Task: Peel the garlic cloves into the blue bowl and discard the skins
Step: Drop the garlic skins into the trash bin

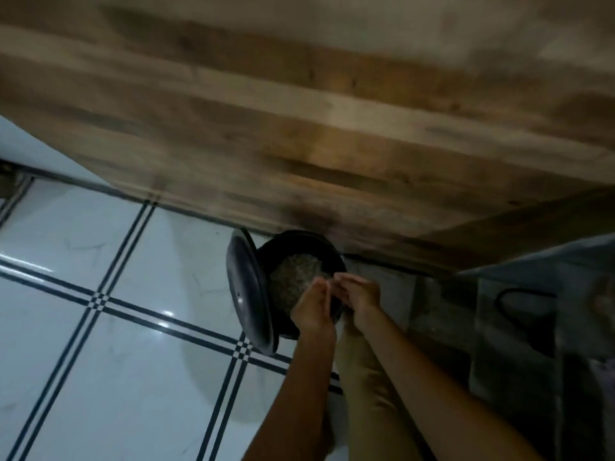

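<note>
On the left, a glossy white tiled floor [100,261] carries dark double lines. A round black lid [248,294] stands tilted open on the left side of a black bin [299,241], which sits on the floor against a wooden panel [299,128]. A pale speckled heap [293,277] fills the bin. The left hand [312,309] and right hand [361,296] meet fingertip to fingertip just above the bin's right rim. Blur hides whether the fingers are open or pinching, and whether any garlic skins lie between them. Grey fabric [532,311] hangs at the far right.
</note>
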Tool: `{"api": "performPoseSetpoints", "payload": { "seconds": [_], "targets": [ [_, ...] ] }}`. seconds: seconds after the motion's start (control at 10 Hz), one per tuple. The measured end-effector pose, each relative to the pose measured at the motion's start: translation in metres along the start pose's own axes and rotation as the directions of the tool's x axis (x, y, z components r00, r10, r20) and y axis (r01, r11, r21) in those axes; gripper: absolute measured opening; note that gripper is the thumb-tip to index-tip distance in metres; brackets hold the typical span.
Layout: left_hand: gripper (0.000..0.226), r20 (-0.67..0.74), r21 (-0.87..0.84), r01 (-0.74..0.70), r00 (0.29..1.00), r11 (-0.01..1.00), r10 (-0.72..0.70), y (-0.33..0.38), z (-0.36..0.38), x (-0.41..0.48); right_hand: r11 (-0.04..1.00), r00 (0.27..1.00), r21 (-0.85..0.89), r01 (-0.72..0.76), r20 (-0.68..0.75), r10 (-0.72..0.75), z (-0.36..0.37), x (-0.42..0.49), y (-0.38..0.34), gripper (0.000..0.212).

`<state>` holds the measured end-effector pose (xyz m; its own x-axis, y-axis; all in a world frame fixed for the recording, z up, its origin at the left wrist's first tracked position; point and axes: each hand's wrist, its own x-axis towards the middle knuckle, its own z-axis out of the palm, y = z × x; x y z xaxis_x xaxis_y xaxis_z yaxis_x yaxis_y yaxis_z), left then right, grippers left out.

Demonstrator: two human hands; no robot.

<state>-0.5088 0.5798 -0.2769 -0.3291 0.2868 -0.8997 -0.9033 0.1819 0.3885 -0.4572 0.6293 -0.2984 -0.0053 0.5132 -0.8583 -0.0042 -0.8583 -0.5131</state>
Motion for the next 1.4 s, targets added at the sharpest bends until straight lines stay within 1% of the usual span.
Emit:
{"api": "performPoseSetpoints", "payload": {
  "seconds": [0.1, 0.2, 0.3, 0.4, 0.5, 0.6, 0.7, 0.8, 0.9, 1.0, 1.1, 1.2, 1.3, 1.4],
  "targets": [
    [0.015, -0.080, 0.148, -0.107, 0.989, 0.983, 0.120, -0.017, -0.008, 0.069, 0.988, 0.997, -0.144, 0.060, 0.046, -0.054, 0.007, 0.053, 0.019, 0.008],
    [0.021, -0.154, 0.288, -0.186, 0.959, 0.939, 0.238, -0.038, -0.020, 0.130, 0.917, 0.994, -0.387, 0.093, 0.091, -0.063, 0.006, 0.099, 0.036, 0.020],
    [0.015, -0.231, 0.256, -0.262, 0.918, 0.931, 0.322, -0.036, -0.017, 0.143, 0.857, 0.996, -0.509, 0.087, 0.035, -0.080, 0.003, 0.128, 0.053, 0.024],
    [0.022, -0.265, 0.472, -0.205, 0.895, 0.858, 0.359, -0.033, -0.028, 0.153, 0.861, 0.997, -0.505, 0.050, -0.031, -0.076, 0.000, 0.159, 0.074, 0.045],
    [0.021, -0.017, 0.744, -0.326, 0.864, 0.583, 0.503, -0.036, -0.021, 0.143, 0.935, 1.000, -0.353, -0.025, 0.004, 0.029, 0.010, 0.127, 0.056, 0.080],
    [0.033, 0.439, 0.744, -0.623, 0.729, 0.243, 0.524, -0.037, -0.035, 0.143, 0.978, 0.959, -0.106, -0.178, 0.202, 0.197, 0.022, 0.079, 0.027, 0.079],
    [0.044, 0.545, 0.810, -0.586, 0.746, -0.011, 0.383, -0.012, -0.056, 0.115, 0.989, 0.942, -0.065, -0.132, 0.302, 0.146, 0.014, 0.032, 0.001, 0.073],
    [0.096, 0.551, 0.823, -0.566, 0.780, -0.040, 0.296, 0.022, -0.042, 0.037, 0.993, 0.977, -0.120, -0.007, 0.213, 0.032, -0.005, -0.044, -0.032, 0.042],
    [0.019, 0.664, 0.697, -0.715, 0.611, -0.060, 0.430, 0.032, -0.014, -0.054, 0.982, 0.982, -0.026, 0.185, 0.041, -0.184, -0.043, -0.130, -0.061, 0.027],
    [0.014, 0.817, 0.462, -0.883, 0.386, -0.085, 0.429, 0.019, 0.019, -0.146, 0.868, 0.868, 0.073, 0.491, -0.119, -0.482, -0.098, -0.219, -0.074, 0.016],
    [0.014, 0.953, 0.218, -0.972, 0.192, -0.090, 0.233, -0.021, 0.044, -0.237, 0.689, 0.665, 0.069, 0.721, -0.349, -0.661, -0.171, -0.303, -0.051, 0.013],
    [0.011, 0.999, -0.051, -0.997, -0.050, -0.054, -0.009, -0.089, 0.046, -0.323, 0.625, 0.521, 0.057, 0.778, -0.613, -0.593, -0.247, -0.377, 0.007, 0.012],
    [0.010, 0.946, -0.216, -0.976, -0.212, 0.013, -0.246, -0.175, 0.007, -0.394, 0.645, 0.386, 0.067, 0.761, -0.846, -0.368, -0.306, -0.439, 0.091, 0.017],
    [0.010, 0.790, -0.272, -0.952, -0.304, 0.139, -0.532, -0.258, -0.074, -0.448, 0.703, 0.255, 0.051, 0.709, -0.949, -0.188, -0.339, -0.492, 0.193, 0.015]
  ]
}}
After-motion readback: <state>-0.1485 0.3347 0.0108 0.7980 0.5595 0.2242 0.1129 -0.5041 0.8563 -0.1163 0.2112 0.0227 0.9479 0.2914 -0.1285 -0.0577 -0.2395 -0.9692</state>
